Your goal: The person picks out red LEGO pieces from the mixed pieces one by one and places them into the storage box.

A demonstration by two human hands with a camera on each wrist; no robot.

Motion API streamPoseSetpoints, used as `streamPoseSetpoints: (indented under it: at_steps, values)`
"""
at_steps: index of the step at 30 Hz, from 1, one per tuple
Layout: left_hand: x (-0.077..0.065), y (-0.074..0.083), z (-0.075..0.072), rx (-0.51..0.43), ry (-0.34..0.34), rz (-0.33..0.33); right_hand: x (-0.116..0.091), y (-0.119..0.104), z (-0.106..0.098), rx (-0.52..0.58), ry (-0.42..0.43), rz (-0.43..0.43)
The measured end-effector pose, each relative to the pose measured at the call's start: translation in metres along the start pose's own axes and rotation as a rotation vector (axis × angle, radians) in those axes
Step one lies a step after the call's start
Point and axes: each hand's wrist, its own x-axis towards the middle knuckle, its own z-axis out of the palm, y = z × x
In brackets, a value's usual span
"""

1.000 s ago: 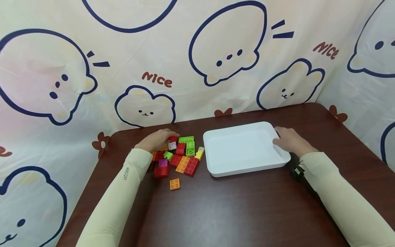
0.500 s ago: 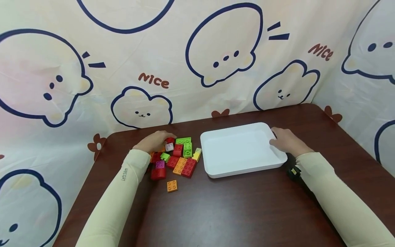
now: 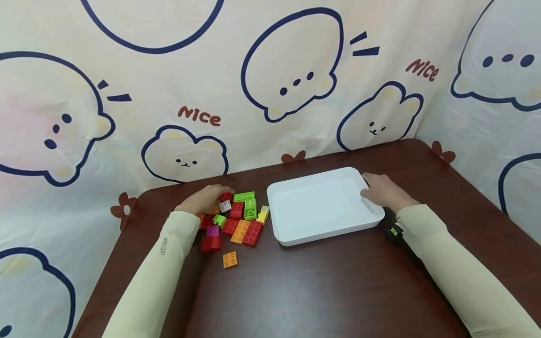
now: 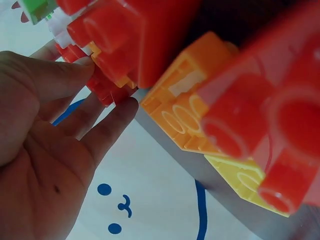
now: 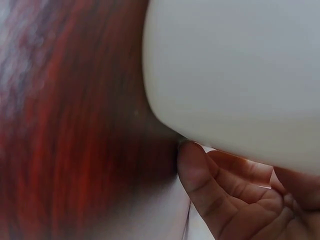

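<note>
A pile of toy building bricks lies on the left of the table, with red, orange, green, purple and yellow ones among them. My left hand [image 3: 202, 199] is at its far left side. In the left wrist view its fairly straight fingers [image 4: 114, 117] and thumb touch or nearly touch red bricks [image 4: 102, 90]. An orange brick [image 4: 182, 112] and a yellow brick [image 4: 240, 175] appear nearby. My right hand [image 3: 386, 190] grips the right rim of a shallow white tray [image 3: 325, 237], thumb over the edge. In the right wrist view its fingers bend against the tray's outer side.
A single orange brick [image 3: 230, 260] lies apart in front of the pile. Dark brown table [image 3: 313, 291] surface extends before the tray. A printed curtain [image 3: 262, 155] stands behind the table and along its sides.
The head view has turned slightly, so the whole scene sits further left. Both hands keep nearly the same place beside the bricks and the tray.
</note>
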Motion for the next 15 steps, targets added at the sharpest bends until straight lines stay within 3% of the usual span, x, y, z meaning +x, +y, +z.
streamPoseSetpoints:
  at_steps: [5,11,15]
  values:
    - [-0.011,-0.007,0.003,-0.044,0.042,0.059,0.0,-0.001,0.0,0.0,-0.003,0.008]
    - [-0.013,-0.003,0.0,-0.026,0.065,0.001,0.0,-0.001,-0.001,0.003,-0.005,0.006]
    - [-0.016,0.001,-0.007,-0.006,0.124,0.008,0.0,0.001,-0.001,0.008,-0.006,0.006]
